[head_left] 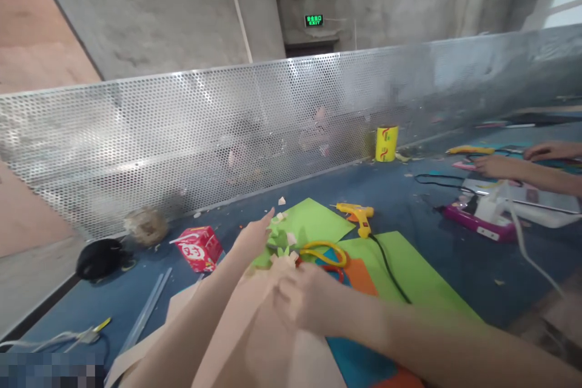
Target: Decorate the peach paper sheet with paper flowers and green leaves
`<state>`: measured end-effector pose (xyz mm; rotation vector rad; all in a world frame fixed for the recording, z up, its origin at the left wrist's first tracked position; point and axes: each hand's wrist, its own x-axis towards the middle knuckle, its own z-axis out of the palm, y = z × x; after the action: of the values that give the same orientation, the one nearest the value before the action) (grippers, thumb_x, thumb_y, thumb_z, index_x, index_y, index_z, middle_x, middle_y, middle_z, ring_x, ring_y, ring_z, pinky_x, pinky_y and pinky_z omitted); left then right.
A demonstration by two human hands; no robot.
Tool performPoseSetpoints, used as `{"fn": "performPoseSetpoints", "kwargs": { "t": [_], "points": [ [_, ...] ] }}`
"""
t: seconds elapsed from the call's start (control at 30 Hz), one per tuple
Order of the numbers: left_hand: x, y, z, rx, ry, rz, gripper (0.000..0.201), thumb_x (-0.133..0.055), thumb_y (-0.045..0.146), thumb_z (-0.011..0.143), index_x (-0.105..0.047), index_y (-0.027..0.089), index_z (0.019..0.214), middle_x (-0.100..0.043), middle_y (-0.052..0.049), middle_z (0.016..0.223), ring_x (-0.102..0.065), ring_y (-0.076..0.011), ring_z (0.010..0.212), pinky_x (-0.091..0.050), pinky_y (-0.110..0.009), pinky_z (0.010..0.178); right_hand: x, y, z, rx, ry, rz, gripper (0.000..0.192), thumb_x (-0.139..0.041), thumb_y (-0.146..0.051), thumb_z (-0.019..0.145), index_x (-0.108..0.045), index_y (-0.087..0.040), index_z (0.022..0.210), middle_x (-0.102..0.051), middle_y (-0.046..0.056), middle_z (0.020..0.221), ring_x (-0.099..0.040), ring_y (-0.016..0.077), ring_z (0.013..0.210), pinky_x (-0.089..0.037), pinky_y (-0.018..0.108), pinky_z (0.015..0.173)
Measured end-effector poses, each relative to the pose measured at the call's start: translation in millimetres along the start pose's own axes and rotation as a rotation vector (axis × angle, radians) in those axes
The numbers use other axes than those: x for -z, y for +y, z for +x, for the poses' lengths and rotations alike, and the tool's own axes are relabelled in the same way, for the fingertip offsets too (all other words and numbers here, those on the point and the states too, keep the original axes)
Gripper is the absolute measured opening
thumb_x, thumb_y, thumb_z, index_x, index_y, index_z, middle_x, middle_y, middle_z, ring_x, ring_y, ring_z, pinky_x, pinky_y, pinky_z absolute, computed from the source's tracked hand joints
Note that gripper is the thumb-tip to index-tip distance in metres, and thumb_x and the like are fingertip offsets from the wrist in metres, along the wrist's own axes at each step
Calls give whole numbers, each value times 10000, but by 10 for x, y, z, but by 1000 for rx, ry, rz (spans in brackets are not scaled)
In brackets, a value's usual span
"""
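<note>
In the middle foreground a large folded sheet of peach paper (273,339) rises toward green and cream cut-paper leaves (282,248). My left hand (254,236) lies along the left side of these leaves, one finger stretched out past them; its other fingers are mostly hidden. On the upper part of the peach paper, just below the leaves, my right hand (304,297) has its fingers curled in, gripping the paper, slightly blurred. Beside it lie yellow-handled scissors (325,251).
Green sheets (404,260) and a yellow glue gun (357,215) with a black cord lie to the right. Left are a red box (200,248) and clear sticks (148,309). A yellow tape roll (386,143) stands by the perforated metal divider (254,133). Another person's hands (500,167) work far right.
</note>
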<state>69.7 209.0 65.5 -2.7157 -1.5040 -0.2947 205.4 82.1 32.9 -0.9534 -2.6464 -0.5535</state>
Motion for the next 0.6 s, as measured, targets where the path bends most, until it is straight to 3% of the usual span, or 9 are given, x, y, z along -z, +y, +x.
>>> {"fn": "performPoseSetpoints", "kwargs": {
  "t": [0.03,0.13,0.17,0.23,0.3,0.37,0.47,0.53,0.6],
  "points": [
    [37,-55,-41,14,-21,1,335,-529,314,853,-519,162,1152,-580,-83,1121,-596,-199,930,-512,-405,782,31,101,-4,-218,-86,18,193,-469,-74,818,-630,-166,874,-658,70,837,-596,190,797,-424,279,575],
    [194,-194,-308,55,-90,25,247,-489,317,874,-588,191,1061,-601,-83,1143,-581,-193,1006,-468,-417,886,77,461,-43,-608,-178,-28,176,-476,-16,771,-632,-90,735,-640,138,703,-623,231,669,-420,288,519],
    [244,-215,-447,63,-112,32,254,-472,297,879,-599,155,1046,-626,-90,1121,-584,-208,1032,-451,-431,913,75,573,-58,-708,-201,-40,186,-468,-3,769,-631,-74,715,-635,150,673,-628,236,637,-420,288,509],
    [304,-207,-778,82,-150,55,302,-432,316,875,-610,193,1086,-633,-96,1163,-572,-232,1086,-427,-407,954,57,723,-77,-824,-222,-48,199,-446,-37,809,-637,-64,760,-644,170,710,-644,256,666,-436,297,521],
    [289,-144,-1128,102,-189,73,414,-434,389,849,-555,204,1198,-583,-90,1255,-534,-261,1150,-398,-440,988,31,738,-77,-853,-218,-38,213,-426,-118,863,-634,-72,848,-652,182,816,-650,258,747,-453,299,559],
    [204,-55,-1424,208,-252,157,628,-441,485,804,-452,108,1305,-456,-149,1361,-410,-312,1260,-349,-485,1023,-1,630,-64,-824,-224,-6,245,-444,-253,888,-627,-90,891,-649,170,862,-645,248,785,-463,291,582],
    [21,57,-1674,242,-327,236,806,-395,603,770,-365,40,1347,-323,-174,1416,-284,-327,1317,-285,-510,1058,-65,400,-58,-761,-271,43,328,-512,-395,847,-628,-92,898,-647,153,826,-640,255,770,-469,295,585],
    [-89,92,-1725,174,-309,249,768,-365,582,798,-387,31,1333,-330,-185,1405,-286,-320,1314,-272,-522,1061,-108,309,-72,-742,-307,53,295,-546,-341,831,-627,-68,908,-647,168,823,-638,264,767,-467,298,587],
    [-175,96,-1732,105,-260,265,607,-330,438,855,-430,50,1311,-371,-175,1385,-331,-306,1294,-329,-524,1029,-139,294,-92,-720,-330,60,244,-545,-284,831,-630,-61,884,-647,172,806,-639,254,745,-459,288,579]
  ]
}}
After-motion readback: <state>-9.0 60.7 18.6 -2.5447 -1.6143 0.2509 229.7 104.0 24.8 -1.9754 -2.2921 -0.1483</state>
